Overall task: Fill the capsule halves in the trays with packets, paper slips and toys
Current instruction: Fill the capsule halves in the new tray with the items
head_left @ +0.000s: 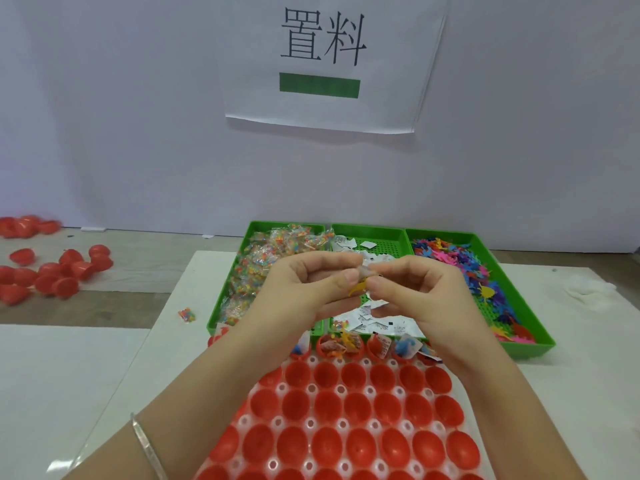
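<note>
Above the middle bin [367,227] both hands meet: left hand [308,289] and right hand [419,289] each pinch the same small bundle between thumb and fingertips. Bundle = yellow toy [356,289] plus a pale piece [364,271], slip or packet, cannot tell which. Judgement: the items are being gathered into one compact wad clear of the tray, so that it drops into a single cup without snagging its neighbours. Supply sits just beyond the capsule tray [311,389]: left bin [218,329] holds packets [263,268], middle bin holds paper slips [381,322], right bin [526,349] holds toys [460,268]. The bins touch side by side, their near edges just beside the tray's far row, which probably keeps the reach short. Far row [337,346], where visible, already carries contents; every nearer row of red capsule halves [356,407] in view sits open side up and unfilled. Task early by my estimate, about one row done. Next move likely calls for lowering the wad into an unfilled cup; the risk is the paper springing open or the toy's limbs catching a rim. One stray packet [187,315] lies on the tabletop [104,358] left of the bins; loose red halves [59,271] lie scattered further left, well apart from the tray
</note>
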The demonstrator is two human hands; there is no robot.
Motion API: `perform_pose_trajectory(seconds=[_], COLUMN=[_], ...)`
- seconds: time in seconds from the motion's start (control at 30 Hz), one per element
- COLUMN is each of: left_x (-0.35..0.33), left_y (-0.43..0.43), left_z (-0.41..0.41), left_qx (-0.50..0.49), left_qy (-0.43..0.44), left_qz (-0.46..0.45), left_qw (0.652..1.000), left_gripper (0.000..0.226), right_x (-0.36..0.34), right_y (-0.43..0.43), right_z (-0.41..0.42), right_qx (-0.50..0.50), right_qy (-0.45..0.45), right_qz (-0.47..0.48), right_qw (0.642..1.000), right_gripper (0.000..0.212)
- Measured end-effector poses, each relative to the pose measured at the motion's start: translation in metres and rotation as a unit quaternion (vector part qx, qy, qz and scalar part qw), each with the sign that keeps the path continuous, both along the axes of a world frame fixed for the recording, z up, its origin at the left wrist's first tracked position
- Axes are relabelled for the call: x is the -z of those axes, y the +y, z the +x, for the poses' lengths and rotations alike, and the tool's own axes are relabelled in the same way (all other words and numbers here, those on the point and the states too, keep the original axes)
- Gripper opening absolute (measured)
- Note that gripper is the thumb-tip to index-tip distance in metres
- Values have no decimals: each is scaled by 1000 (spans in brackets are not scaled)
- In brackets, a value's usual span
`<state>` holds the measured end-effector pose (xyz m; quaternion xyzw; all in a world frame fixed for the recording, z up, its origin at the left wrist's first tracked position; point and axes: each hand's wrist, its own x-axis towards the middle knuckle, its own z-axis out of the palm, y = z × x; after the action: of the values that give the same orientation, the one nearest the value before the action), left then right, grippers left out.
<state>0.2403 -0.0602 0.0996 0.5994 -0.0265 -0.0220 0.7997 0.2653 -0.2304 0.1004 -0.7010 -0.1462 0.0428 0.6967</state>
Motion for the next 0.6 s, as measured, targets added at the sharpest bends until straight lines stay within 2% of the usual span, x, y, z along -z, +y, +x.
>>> perform_pose_trajectory(seconds=[0.13, 0.2, 0.27, 0.37, 0.47, 0.53, 0.6], left_x=[6, 11, 23, 51, 80, 93, 100], left_y=[19, 37, 60, 95, 109, 111, 109], left_z=[-26, -42, -56, -72, -88, -94, -97], left_qx=[-36, -132, -245, -352, -348, -291, -202], left_qy=[-22, -71, -96, -65, -25, 7, 45], left_qz=[23, 90, 116, 106, 105, 74, 44], left_qw=[999, 985, 958, 928, 931, 954, 977], left_gripper=[30, 25, 26, 30, 37, 44, 63], right_x=[-2, -3, -3, 1, 10, 16, 19], right_y=[13, 15, 17, 26, 45, 60, 75], right_z=[-12, -20, -27, -36, -38, -38, -41], right_qx=[-17, -43, -71, -98, -115, -123, -148], right_qy=[-26, -35, -39, -22, 8, 4, -11], right_qz=[5, -22, -54, -82, -122, -162, -206], right_qw=[1000, 998, 995, 992, 986, 979, 967], right_gripper=[6, 11, 14, 19, 21, 20, 17])
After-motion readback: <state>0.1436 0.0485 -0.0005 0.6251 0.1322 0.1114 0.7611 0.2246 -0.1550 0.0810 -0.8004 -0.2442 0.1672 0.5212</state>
